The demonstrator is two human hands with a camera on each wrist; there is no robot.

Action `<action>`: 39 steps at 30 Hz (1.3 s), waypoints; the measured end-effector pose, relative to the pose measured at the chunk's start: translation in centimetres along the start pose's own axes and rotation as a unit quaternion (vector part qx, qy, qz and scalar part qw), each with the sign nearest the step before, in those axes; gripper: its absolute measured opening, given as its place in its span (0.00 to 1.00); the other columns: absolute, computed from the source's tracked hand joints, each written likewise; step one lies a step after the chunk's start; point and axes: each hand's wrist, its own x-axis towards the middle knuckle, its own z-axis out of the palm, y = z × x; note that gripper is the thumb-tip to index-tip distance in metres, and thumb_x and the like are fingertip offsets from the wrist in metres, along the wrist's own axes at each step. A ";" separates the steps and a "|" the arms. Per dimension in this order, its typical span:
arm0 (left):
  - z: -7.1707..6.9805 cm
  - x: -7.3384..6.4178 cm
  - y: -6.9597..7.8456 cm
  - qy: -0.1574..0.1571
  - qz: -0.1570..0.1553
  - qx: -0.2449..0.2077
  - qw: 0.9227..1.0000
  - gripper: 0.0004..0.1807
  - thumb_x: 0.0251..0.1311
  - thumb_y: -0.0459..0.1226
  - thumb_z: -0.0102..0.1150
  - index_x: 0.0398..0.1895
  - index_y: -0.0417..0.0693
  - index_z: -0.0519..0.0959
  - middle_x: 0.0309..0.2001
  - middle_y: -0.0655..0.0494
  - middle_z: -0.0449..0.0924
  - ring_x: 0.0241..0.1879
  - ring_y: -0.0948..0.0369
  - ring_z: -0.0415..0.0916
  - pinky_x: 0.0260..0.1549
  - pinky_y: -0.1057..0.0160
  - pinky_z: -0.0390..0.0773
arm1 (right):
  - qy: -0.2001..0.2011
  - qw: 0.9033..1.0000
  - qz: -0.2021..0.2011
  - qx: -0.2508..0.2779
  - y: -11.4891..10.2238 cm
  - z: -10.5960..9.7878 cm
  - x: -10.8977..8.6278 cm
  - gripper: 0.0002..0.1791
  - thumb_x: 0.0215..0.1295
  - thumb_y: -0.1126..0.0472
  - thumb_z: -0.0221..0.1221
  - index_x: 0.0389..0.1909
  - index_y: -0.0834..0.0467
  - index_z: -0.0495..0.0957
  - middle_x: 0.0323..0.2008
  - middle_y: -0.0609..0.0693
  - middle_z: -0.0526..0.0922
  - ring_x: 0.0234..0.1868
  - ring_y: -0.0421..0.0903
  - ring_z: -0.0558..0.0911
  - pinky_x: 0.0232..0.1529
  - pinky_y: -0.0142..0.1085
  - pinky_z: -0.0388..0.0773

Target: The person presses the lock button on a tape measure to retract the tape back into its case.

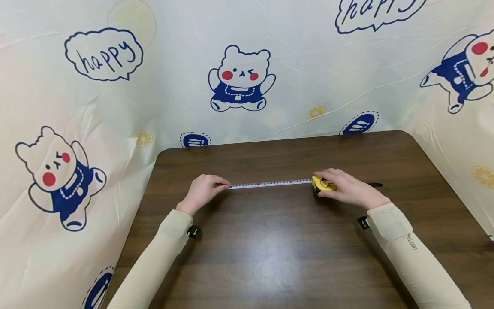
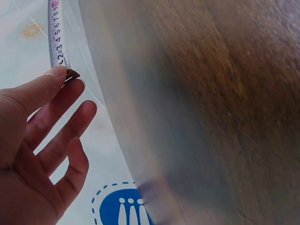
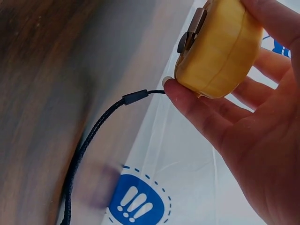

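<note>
A yellow and black tape measure (image 1: 325, 184) is gripped in my right hand (image 1: 349, 186), its case between thumb and fingers. From it a white blade (image 1: 270, 183) with printed numbers runs left, pulled out nearly straight above the table. My left hand (image 1: 204, 191) pinches the blade's free end between thumb and index finger. Close up in the left wrist view, the metal end hook (image 2: 71, 75) pokes out past the thumb, beside the low numbers. The other fingers of that hand are loosely bent. In the right wrist view a black wrist strap (image 3: 89, 136) hangs from the yellow case.
Both hands are over a dark brown wooden table (image 1: 247, 257) with rounded far corners. A pale cloth (image 1: 173, 86) printed with bears, orange slices and "happy" bubbles rises behind it and on both sides. Each sleeve has a small black device (image 1: 194, 231) at the wrist.
</note>
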 end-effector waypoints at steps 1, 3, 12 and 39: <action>0.1 0.0 0.0 0.000 0.001 -0.001 1.000 0.06 0.67 0.39 0.70 0.43 0.53 0.92 0.42 0.57 0.91 0.41 0.58 0.87 0.46 0.50 0.85 | -0.001 1.000 0.001 0.000 0.0 0.0 0.0 0.36 0.70 0.47 0.68 0.72 0.62 0.72 0.61 0.58 0.79 0.58 0.54 0.78 0.61 0.56 0.76; 0.1 0.1 0.0 0.001 0.003 -0.002 1.000 0.06 0.67 0.39 0.70 0.43 0.53 0.92 0.42 0.57 0.91 0.41 0.58 0.87 0.46 0.50 0.85 | -0.005 1.000 0.004 0.000 -0.2 0.0 0.1 0.36 0.70 0.47 0.68 0.72 0.61 0.72 0.61 0.58 0.79 0.58 0.54 0.77 0.61 0.56 0.76; 0.2 0.5 0.4 0.005 0.006 -0.007 1.000 0.06 0.67 0.40 0.70 0.43 0.53 0.92 0.42 0.57 0.91 0.42 0.58 0.87 0.47 0.51 0.85 | -0.008 1.000 0.006 0.002 -0.7 -0.2 0.2 0.35 0.71 0.47 0.66 0.72 0.60 0.72 0.61 0.58 0.79 0.58 0.54 0.77 0.61 0.57 0.76; 0.9 1.1 1.5 0.003 0.014 -0.019 1.000 0.07 0.67 0.41 0.70 0.45 0.53 0.92 0.43 0.57 0.91 0.44 0.58 0.87 0.48 0.51 0.85 | -0.011 1.000 -0.011 0.000 -1.5 0.3 1.0 0.36 0.71 0.46 0.67 0.72 0.61 0.72 0.60 0.57 0.80 0.56 0.52 0.78 0.58 0.53 0.78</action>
